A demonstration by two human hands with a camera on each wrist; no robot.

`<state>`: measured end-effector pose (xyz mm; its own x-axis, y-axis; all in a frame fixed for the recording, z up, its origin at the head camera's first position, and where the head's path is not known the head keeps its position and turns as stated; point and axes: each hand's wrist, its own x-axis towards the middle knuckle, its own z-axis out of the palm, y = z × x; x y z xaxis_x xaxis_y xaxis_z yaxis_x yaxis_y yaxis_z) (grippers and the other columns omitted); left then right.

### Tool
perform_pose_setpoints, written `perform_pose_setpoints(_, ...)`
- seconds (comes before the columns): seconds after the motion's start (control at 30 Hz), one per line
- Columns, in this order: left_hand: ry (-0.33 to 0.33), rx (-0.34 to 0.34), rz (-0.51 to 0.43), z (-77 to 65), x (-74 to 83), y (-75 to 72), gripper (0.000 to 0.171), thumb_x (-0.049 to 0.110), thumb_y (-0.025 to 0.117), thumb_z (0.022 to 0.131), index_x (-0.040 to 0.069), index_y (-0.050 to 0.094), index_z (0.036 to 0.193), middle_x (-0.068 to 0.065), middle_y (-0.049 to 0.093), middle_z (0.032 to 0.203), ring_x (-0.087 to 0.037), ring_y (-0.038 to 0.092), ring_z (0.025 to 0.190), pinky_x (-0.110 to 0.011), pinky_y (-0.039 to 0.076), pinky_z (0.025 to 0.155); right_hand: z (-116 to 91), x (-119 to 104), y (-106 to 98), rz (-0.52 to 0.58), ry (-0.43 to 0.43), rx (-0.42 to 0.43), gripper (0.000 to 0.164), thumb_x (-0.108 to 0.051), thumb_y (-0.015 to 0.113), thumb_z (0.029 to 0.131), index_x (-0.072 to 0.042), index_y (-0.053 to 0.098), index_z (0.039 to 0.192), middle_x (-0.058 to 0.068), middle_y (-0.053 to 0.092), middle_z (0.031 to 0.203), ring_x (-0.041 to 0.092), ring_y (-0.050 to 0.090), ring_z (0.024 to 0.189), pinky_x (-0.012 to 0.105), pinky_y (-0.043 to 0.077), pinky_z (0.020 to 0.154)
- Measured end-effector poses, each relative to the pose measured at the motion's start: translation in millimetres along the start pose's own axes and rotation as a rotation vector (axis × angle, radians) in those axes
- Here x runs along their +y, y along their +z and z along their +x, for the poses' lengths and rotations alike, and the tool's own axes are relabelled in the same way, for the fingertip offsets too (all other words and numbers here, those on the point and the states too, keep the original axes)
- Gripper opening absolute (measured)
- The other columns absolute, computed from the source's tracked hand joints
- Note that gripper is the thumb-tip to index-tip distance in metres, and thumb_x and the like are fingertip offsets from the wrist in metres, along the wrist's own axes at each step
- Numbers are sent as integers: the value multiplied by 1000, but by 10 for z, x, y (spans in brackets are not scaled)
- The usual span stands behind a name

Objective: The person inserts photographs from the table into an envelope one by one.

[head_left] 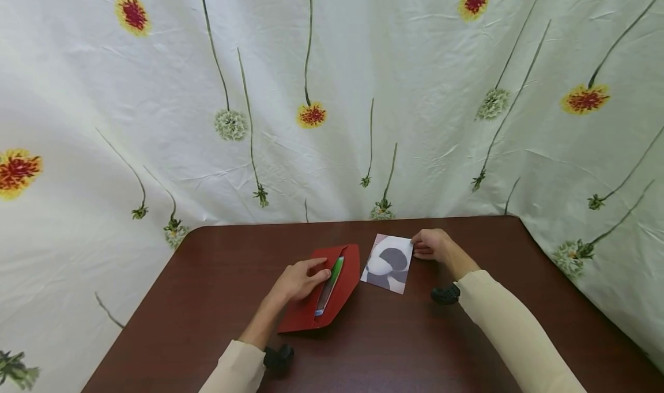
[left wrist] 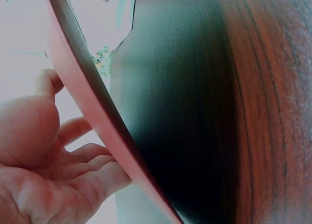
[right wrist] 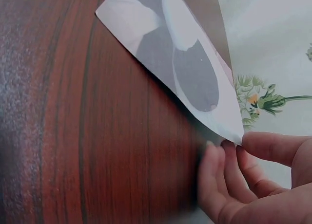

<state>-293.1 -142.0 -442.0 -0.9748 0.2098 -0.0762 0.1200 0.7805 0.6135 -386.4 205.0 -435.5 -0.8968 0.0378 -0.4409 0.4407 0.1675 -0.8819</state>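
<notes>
A red envelope (head_left: 343, 298) lies on the table at an angle, its pocket gaping. Inside it, a card with green and dark parts (head_left: 329, 286) shows along the opening. My left hand (head_left: 300, 279) holds the envelope by the pocket's edge, thumb and index finger close together. In the left wrist view, the left hand's fingers (left wrist: 105, 173) touch the envelope's pinkish surface (left wrist: 92, 107). To the right, a card with a grey, white and pink picture (head_left: 388, 263) is tilted up slightly. My right hand (right wrist: 253, 180) pinches its corner between thumb and fingers.
The dark reddish-brown wooden table (head_left: 394, 341) ends just behind the card. A white cloth printed with flowers (head_left: 332, 162) hangs at the back and both sides. Black straps with small devices (head_left: 445, 295) sit at both wrists.
</notes>
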Motion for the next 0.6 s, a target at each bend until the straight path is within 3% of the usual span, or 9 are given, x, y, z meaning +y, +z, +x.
perform_pose_setpoints(0.1,1,2,0,-2,-6,-6,52,41,62,100,16,58,145,-20,60,141,-37,58,125,-57,48,103,-15,-9,-2,30,3,-26,25,-4,60,94,8,59,116,11,61,95,18,67,75,31,61,75)
perform_pose_setpoints(0.37,10,2,-1,-15,-8,-7,51,40,61,100,16,58,145,-20,60,141,-38,59,125,-57,49,102,-67,-42,-34,112,-31,-84,25,2,56,96,14,59,118,13,64,93,19,70,74,34,62,79)
perform_pose_setpoints(0.6,8,-1,-6,-33,-1,-17,51,41,61,100,16,58,145,-20,59,142,-39,57,128,-57,47,104,-152,-93,-72,74,-48,-107,34,0,54,97,17,56,126,16,63,99,23,71,79,44,59,91)
